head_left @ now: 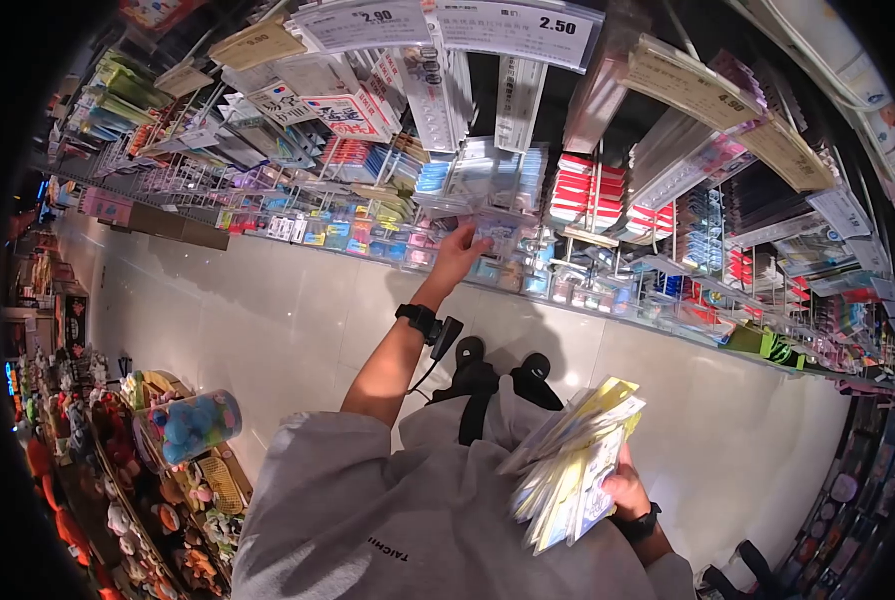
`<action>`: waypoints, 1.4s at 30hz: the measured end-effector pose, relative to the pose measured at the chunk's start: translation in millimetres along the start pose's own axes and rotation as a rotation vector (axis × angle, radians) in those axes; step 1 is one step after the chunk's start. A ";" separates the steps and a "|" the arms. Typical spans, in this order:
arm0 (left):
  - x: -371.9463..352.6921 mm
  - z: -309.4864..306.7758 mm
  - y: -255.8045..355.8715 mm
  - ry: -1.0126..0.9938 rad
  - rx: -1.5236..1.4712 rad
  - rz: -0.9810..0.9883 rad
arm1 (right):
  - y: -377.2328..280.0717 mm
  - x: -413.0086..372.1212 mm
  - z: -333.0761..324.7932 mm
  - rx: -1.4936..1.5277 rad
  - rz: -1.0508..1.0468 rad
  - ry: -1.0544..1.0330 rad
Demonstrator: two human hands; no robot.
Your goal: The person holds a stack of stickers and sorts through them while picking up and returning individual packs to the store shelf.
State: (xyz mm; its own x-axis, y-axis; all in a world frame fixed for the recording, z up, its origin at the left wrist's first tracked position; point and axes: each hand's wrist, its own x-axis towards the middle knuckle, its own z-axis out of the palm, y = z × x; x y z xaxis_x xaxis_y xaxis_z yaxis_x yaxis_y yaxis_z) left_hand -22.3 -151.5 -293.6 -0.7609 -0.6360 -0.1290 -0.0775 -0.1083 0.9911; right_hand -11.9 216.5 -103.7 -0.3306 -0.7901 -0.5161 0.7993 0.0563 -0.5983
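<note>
My left hand (460,256) reaches forward to the lower front of the display rack. Its fingers are closed at a small clear packet (501,238), thumb on the near side; the fingertips are partly hidden. Low at the right, close to my body, my right hand (625,488) grips a thick fanned bundle of flat packets (573,460) with yellow, white and pale blue printing. The bundle is slightly blurred. Just beyond my left hand hang pale blue and white packets (483,175) on hooks.
Price tags (518,30) jut out from the rack top. Red-and-white packets (588,190) hang right of my left hand. Small boxed goods (358,240) line the lower ledge. Plush toys (118,490) fill a shelf behind at left, beside a clear tub (200,425). Tiled floor (268,320) lies between.
</note>
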 end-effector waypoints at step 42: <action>-162.7 36.7 233.0 -0.928 0.354 -0.110 | 15.7 9.2 -22.2 0.205 0.067 0.022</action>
State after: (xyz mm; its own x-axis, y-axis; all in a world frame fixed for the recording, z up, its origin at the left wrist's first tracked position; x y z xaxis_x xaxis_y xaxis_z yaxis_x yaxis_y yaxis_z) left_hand 59.8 -45.2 -40.4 -0.9282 0.2291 -0.2932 -0.2501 0.1992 0.9475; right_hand -13.5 223.6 -131.4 -0.2829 -0.7750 -0.5650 0.9042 -0.0191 -0.4266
